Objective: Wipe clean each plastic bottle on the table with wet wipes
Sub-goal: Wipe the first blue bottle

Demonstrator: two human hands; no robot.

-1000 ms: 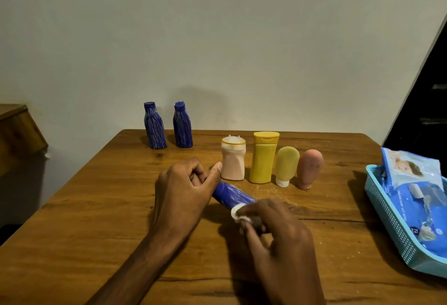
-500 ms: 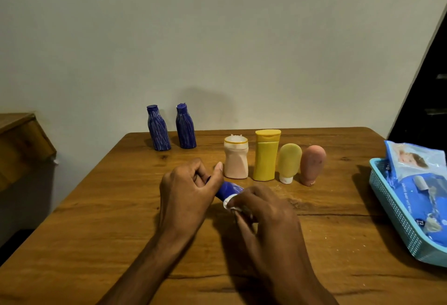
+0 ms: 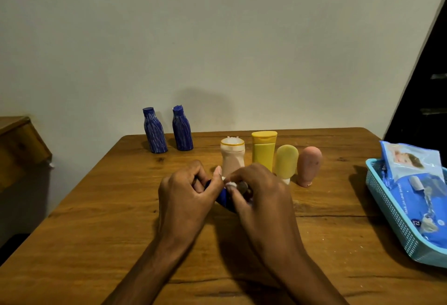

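Over the middle of the desk [image 3: 96, 208], the left hand [image 3: 186, 198] has its grip curled round one end of a blue bottle [image 3: 223, 197], held just above the wood. The right hand [image 3: 261, 198] pinches a white wipe [image 3: 229, 184] against the bottle's other end. To do this well, I would turn the bottle with the left hand while the wipe presses all round, ridges included. Two blue bottles [image 3: 154, 132] stand at the back, four more [image 3: 263, 151] just beyond the hands; the wipe packs lie in a basket [image 3: 387, 210].
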